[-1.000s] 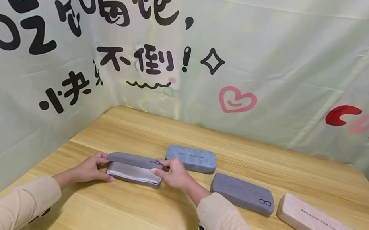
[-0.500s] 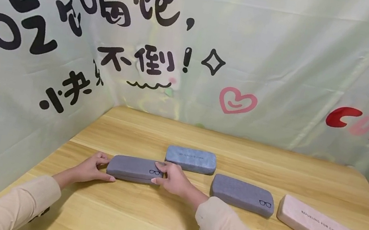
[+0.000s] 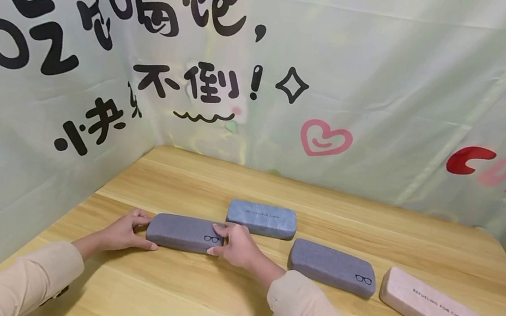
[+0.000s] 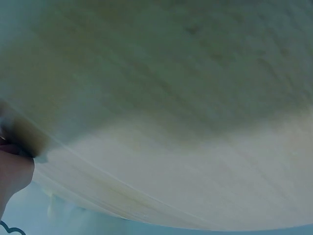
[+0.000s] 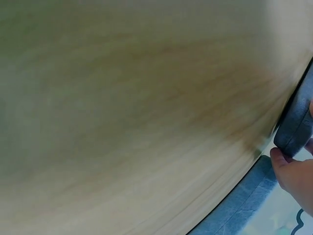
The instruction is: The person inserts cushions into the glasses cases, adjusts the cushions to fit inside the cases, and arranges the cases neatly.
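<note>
A closed grey-purple glasses case (image 3: pixel 182 231) with a small spectacles print lies on the wooden table between both hands. My left hand (image 3: pixel 122 231) holds its left end, thumb at the front and fingers toward the back. At the right end, my right hand (image 3: pixel 241 245) grips the case between thumb and fingers near the print. The right wrist view shows this grip on the dark case (image 5: pixel 296 122), with the right hand (image 5: pixel 296 178) at its end. Only part of the left hand (image 4: pixel 14 174) appears in the left wrist view; the case is hardly visible there.
Just behind the right hand lies a blue glasses case (image 3: pixel 263 219). A second grey-purple case (image 3: pixel 332 267) and a pink case (image 3: pixel 442 315) lie farther right on the table (image 3: pixel 171 300). A printed cloth (image 3: pixel 392 92) hangs behind and beside the table.
One second ago the held case's lid was raised, showing the pale inside. The lid has come down and the case is closed; both hands stay at its ends.
</note>
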`<state>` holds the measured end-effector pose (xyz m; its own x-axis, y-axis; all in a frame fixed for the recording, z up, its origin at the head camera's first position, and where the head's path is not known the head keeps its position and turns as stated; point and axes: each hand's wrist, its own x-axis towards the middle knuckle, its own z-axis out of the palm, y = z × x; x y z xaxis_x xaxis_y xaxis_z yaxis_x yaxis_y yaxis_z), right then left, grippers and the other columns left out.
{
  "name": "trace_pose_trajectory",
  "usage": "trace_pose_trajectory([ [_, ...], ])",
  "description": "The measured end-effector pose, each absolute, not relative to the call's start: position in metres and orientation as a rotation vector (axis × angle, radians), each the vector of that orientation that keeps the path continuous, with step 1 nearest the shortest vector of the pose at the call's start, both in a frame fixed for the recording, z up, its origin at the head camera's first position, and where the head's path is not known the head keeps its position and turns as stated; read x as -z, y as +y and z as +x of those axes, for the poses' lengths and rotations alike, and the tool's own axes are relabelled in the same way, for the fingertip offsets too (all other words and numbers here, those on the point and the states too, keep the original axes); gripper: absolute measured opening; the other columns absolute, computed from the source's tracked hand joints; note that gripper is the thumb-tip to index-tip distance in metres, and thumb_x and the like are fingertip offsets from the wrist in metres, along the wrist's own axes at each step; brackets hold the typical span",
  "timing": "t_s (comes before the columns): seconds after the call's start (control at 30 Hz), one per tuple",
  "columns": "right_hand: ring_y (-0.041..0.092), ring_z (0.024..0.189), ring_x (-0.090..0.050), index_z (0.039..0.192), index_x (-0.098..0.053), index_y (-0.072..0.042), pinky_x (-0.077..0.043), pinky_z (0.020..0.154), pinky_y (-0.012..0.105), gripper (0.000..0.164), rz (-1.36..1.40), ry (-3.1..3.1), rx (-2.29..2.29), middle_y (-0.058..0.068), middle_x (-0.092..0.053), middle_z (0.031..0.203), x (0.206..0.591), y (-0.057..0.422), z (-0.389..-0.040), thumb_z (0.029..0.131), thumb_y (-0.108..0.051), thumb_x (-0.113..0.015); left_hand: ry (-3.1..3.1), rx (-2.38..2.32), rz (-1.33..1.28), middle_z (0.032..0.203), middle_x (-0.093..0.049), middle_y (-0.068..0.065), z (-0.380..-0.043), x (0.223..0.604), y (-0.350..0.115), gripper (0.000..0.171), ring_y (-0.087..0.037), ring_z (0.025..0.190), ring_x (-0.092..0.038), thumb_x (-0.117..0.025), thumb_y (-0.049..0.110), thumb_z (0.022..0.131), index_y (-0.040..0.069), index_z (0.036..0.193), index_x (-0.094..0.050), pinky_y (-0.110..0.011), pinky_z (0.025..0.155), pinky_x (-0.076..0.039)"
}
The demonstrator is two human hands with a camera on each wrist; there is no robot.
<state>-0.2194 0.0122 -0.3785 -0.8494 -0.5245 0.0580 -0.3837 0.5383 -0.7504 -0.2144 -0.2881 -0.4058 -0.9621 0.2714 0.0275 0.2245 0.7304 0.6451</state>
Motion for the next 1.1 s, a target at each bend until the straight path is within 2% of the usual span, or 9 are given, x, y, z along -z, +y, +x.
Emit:
trace_pose_trajectory([
  [0.07, 0.008, 0.041, -0.029, 0.13, -0.049, 0.0, -0.042, 0.057, 0.02, 0.058, -0.765, 2.61, 1.19, 0.03, -0.037, 0.14, 0.378, 0.011, -0.218, 0.079, -0.013, -0.073, 2.847, -1.058, 0.412, 0.105, -0.045, -0.011, -0.213, 0.405, -0.288, 0.076, -0.022, 0.099, -0.045, -0.08, 0.03, 0.07, -0.008, 0.128, -0.05, -0.034, 0.087, -0.041],
  [0.1, 0.011, 0.044, -0.04, 0.13, -0.049, 0.0, -0.044, 0.062, 0.023, 0.058, -0.763, 2.618, 1.182, 0.031, -0.037, 0.14, 0.378, 0.011, -0.218, 0.079, -0.013, -0.073, 2.845, -1.054, 0.413, 0.106, -0.045, -0.012, -0.213, 0.404, -0.288, 0.077, -0.022, 0.1, -0.045, -0.08, 0.03, 0.07, -0.007, 0.129, -0.049, -0.035, 0.088, -0.041],
  [0.17, 0.021, 0.066, -0.061, 0.13, -0.05, -0.001, -0.048, 0.076, 0.029, 0.058, -0.762, 2.638, 1.167, 0.032, -0.036, 0.139, 0.379, 0.013, -0.216, 0.079, -0.013, -0.073, 2.835, -1.049, 0.428, 0.107, -0.045, -0.013, -0.213, 0.403, -0.285, 0.079, -0.022, 0.102, -0.046, -0.08, 0.031, 0.07, -0.006, 0.131, -0.047, -0.037, 0.09, -0.041],
  [0.2, 0.027, 0.082, -0.064, 0.13, -0.05, -0.001, -0.048, 0.083, 0.033, 0.057, -0.766, 2.646, 1.165, 0.032, -0.037, 0.139, 0.379, 0.013, -0.215, 0.079, -0.013, -0.073, 2.833, -1.041, 0.433, 0.107, -0.046, -0.013, -0.213, 0.401, -0.283, 0.079, -0.022, 0.101, -0.046, -0.081, 0.031, 0.07, -0.006, 0.131, -0.047, -0.035, 0.088, -0.042],
  [0.3, 0.039, 0.124, -0.045, 0.132, -0.048, 0.0, -0.045, 0.094, 0.041, 0.057, -0.794, 2.661, 1.15, 0.032, -0.038, 0.138, 0.379, 0.014, -0.213, 0.081, -0.012, -0.071, 2.846, -0.999, 0.459, 0.107, -0.047, -0.014, -0.213, 0.398, -0.282, 0.079, -0.02, 0.096, -0.043, -0.081, 0.032, 0.069, -0.005, 0.13, -0.048, -0.027, 0.081, -0.04],
  [0.6, 0.037, 0.126, -0.043, 0.137, -0.041, 0.002, -0.041, 0.101, 0.042, 0.06, -0.868, 2.752, 0.987, 0.025, -0.042, 0.138, 0.38, 0.016, -0.209, 0.085, -0.012, -0.067, 2.783, -0.938, 0.572, 0.1, -0.057, -0.009, -0.217, 0.387, -0.28, 0.071, -0.014, 0.082, -0.046, -0.081, 0.032, 0.069, -0.004, 0.123, -0.052, -0.021, 0.067, -0.038],
  [0.8, 0.037, 0.127, -0.042, 0.133, -0.046, 0.003, -0.041, 0.101, 0.043, 0.054, -0.942, 2.811, 0.921, 0.024, -0.044, 0.137, 0.378, 0.026, -0.205, 0.087, -0.016, -0.065, 2.718, -0.839, 0.518, 0.093, -0.059, -0.006, -0.217, 0.371, -0.274, 0.069, -0.013, 0.081, -0.05, -0.074, 0.036, 0.075, -0.009, 0.121, -0.049, -0.025, 0.069, -0.041],
  [0.93, 0.037, 0.124, -0.046, 0.126, -0.053, 0.005, -0.041, 0.101, 0.042, 0.046, -1.046, 2.881, 0.882, 0.024, -0.049, 0.132, 0.376, 0.035, -0.204, 0.088, -0.017, -0.063, 2.749, -0.719, 0.46, 0.096, -0.06, -0.012, -0.214, 0.36, -0.265, 0.075, -0.019, 0.087, -0.055, -0.072, 0.041, 0.076, -0.012, 0.123, -0.046, -0.034, 0.076, -0.046],
  [1.1, 0.036, 0.12, -0.05, 0.122, -0.056, 0.007, -0.042, 0.1, 0.042, 0.043, -1.131, 2.911, 0.897, 0.024, -0.055, 0.127, 0.369, 0.046, -0.202, 0.088, -0.018, -0.062, 2.904, -0.461, 0.401, 0.114, -0.052, -0.031, -0.205, 0.345, -0.245, 0.093, -0.04, 0.103, -0.054, -0.072, 0.053, 0.071, -0.014, 0.128, -0.041, -0.052, 0.087, -0.045],
])
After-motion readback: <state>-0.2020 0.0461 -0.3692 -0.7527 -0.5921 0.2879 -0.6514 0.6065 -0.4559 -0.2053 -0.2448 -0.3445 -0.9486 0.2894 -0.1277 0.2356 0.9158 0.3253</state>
